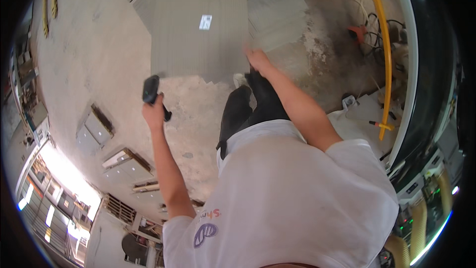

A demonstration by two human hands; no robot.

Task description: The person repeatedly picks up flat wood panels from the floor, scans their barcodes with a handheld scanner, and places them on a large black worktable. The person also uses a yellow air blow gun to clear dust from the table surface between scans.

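Note:
My left hand [154, 111] is wrapped round the handle of a black handheld scanner [150, 89], held out to the left of my legs. Ahead of me lies a large flat grey panel [193, 52] with a small white printed label [205, 22] stuck on it. At the right near corner of this panel is my right hand [258, 59]. Its fingers are smeared by motion, so I cannot tell whether they grip the edge. More grey panels [277, 15] lie beneath and to the right.
On the right a yellow bar [384, 59] runs beside a dark machine [426, 94], with tangled cables [369, 25] on the floor. Several stacks of panels [95, 128] lie to the left. A yellow frame [48, 0] stands at the far left.

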